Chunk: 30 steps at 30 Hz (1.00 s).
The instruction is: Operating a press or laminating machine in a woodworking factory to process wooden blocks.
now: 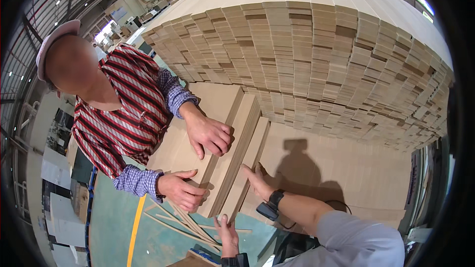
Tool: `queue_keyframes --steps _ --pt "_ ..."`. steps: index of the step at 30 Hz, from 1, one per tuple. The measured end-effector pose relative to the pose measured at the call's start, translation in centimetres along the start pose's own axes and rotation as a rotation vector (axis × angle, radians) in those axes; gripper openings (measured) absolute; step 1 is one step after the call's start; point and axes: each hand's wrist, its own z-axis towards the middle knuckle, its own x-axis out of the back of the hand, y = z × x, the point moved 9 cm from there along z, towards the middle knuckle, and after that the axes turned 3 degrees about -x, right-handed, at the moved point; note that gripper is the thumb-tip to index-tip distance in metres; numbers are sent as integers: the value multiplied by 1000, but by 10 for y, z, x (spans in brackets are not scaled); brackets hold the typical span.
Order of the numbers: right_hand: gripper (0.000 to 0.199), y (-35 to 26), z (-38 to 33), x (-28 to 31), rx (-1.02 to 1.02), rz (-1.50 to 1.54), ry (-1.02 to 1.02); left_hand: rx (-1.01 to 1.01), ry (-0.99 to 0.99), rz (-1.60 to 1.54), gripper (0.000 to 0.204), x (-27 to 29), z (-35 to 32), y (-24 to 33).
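Several long, pale wooden strips [246, 168] lie stacked on a work surface in front of me. My right hand [257, 182] rests along the right long side of the nearest strips, fingers stretched out toward their edge. At their near end is my left hand [228, 235], its fingers pointing up against the end, not wrapped round it. Left of these strips is a taller stack of strips [231, 160]. A co-worker in a striped top stands across from me, one hand [210, 133] over the taller stack and the other hand [182, 190] at its near end.
A high wall of stacked wooden strips [297, 54] rises at the back and right. Thin offcut strips [185, 225] lie over the green floor [111, 227], near a yellow floor line [134, 232]. A pale wooden surface [356, 178] extends right of my hands.
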Motion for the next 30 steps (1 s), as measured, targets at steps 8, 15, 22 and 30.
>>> queue_keyframes --steps 8,15,22,30 --pt "67 15 5 53 366 245 105 55 -42 34 85 -4 -26 -29" --pt "59 29 14 55 326 218 195 134 -5 62 83 4 -35 -31" --pt "90 -3 17 9 73 -48 -43 -2 45 -3 48 -6 -3 -5" --pt "73 -9 13 5 239 -104 106 23 81 -144 36 -26 12 -36"
